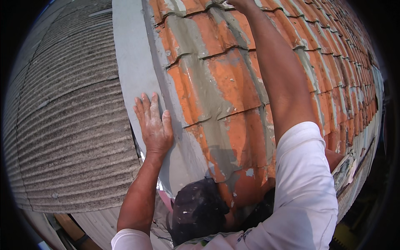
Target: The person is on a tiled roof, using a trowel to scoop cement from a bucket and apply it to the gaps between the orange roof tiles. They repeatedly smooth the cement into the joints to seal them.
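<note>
My left hand [153, 125] lies flat on a smooth grey-coated ledge [135, 54] that runs up along the edge of the tiles. Its fingers are stretched out and dusted with pale grey, and it holds nothing. My right arm reaches far up over the orange roof tiles [233, 79]. Only part of my right hand [241, 2] shows at the top edge of the view. A small whitish bit is beside it, but its fingers are mostly cut off. Between the hands, a wet-looking grey coating [193, 79] runs down a valley in the tiles, with a glossy sheen.
Corrugated grey roofing sheets [66, 125] spread along the left, with a dark gap [135, 143] beside the ledge. My dark-clothed knee [196, 208] rests low on the roof. More tiles [333, 71] with grey streaks slope to the right, toward the roof's edge.
</note>
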`<state>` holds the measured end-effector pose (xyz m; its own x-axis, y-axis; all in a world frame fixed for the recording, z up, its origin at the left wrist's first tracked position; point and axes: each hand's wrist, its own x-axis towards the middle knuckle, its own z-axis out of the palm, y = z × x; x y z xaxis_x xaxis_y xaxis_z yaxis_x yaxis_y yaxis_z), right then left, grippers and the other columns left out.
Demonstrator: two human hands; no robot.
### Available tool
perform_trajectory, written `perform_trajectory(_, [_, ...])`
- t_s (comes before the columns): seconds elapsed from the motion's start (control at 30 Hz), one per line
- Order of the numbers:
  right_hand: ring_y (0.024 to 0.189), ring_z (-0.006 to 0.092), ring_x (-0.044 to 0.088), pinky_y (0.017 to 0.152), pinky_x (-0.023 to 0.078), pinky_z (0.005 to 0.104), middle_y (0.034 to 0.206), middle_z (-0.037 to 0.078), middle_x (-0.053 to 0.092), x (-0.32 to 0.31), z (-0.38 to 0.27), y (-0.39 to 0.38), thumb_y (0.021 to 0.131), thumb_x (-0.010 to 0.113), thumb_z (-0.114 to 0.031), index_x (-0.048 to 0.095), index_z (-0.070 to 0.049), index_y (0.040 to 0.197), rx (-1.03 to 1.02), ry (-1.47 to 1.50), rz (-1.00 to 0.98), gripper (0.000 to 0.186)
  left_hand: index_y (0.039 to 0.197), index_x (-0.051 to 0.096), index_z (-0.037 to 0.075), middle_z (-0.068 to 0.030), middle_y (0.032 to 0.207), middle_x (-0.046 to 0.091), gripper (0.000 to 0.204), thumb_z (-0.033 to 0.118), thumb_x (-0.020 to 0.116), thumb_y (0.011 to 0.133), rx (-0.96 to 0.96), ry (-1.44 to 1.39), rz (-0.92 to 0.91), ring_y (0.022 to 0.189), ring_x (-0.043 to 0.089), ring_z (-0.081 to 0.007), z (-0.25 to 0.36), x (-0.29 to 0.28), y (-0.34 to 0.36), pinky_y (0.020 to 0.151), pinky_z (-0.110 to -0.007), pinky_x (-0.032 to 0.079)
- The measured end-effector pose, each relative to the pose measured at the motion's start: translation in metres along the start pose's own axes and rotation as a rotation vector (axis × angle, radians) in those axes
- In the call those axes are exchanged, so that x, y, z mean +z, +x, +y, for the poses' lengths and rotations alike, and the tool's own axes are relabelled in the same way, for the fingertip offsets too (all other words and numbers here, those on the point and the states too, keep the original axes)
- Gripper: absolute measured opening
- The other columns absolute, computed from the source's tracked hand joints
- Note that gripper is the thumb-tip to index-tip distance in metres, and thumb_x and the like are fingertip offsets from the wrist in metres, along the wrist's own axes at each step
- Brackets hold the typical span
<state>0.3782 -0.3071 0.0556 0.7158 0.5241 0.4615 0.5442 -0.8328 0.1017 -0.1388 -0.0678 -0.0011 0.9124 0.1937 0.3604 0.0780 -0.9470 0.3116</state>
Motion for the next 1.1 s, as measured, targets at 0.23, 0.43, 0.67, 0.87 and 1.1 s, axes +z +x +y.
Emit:
perform_trajectory(0.23, [0.086,0.0344,0.077,0.075,0.06,0.0452,0.091,0.021,0.078,-0.007,-0.001,-0.026,0.088,0.067,-0.009,0.081,-0.007,0.084,0.018,0.055,-0.02,0.014,0.163,0.042,-0.001,-0.0338,0.171,0.03,0.06,0.027,0.048,0.11,0.0,-0.005,0.012,0.164,0.014,-0.0496,0.0,0.0,-0.001,0.134,-0.058,0.006])
perform_trajectory(0.43, [0.086,0.0345,0.077,0.075,0.06,0.0453,0.091,0.021,0.078,-0.05,0.027,-0.079,0.087,0.068,-0.009,0.081,-0.007,0.084,-0.005,0.155,-0.092,0.014,0.162,0.043,-0.001,-0.0335,0.17,0.031,0.059,0.026,0.049,0.109,0.008,-0.02,0.024,0.164,0.015,-0.0495,0.002,0.001,0.0,0.134,-0.058,0.007])
perform_trajectory(0.67, [0.085,0.0346,0.077,0.075,0.06,0.0453,0.091,0.02,0.078,-0.068,0.035,-0.079,0.087,0.068,-0.009,0.081,-0.008,0.084,-0.001,0.208,-0.11,0.013,0.162,0.043,-0.002,-0.0336,0.17,0.032,0.058,0.025,0.049,0.11,0.023,0.0,0.034,0.163,0.015,-0.0502,-0.001,0.004,-0.001,0.134,-0.058,0.008])
perform_trajectory(0.87, [0.085,0.0348,0.077,0.075,0.06,0.0453,0.091,0.02,0.078,-0.068,0.008,-0.105,0.087,0.069,-0.008,0.081,-0.008,0.084,-0.028,0.244,-0.11,0.013,0.161,0.044,-0.002,-0.0338,0.169,0.032,0.058,0.025,0.047,0.11,0.02,-0.03,0.049,0.163,0.015,-0.0497,-0.002,0.005,-0.002,0.134,-0.057,0.008])
perform_trajectory(1.1, [0.085,0.0349,0.077,0.074,0.06,0.0453,0.091,0.02,0.078,-0.106,0.026,-0.14,0.086,0.069,-0.008,0.082,-0.008,0.084,-0.063,0.3,-0.156,0.013,0.161,0.045,-0.002,-0.0337,0.169,0.033,0.058,0.026,0.047,0.11,0.015,-0.019,0.051,0.163,0.017,-0.0496,-0.002,0.008,-0.001,0.134,-0.058,0.008])
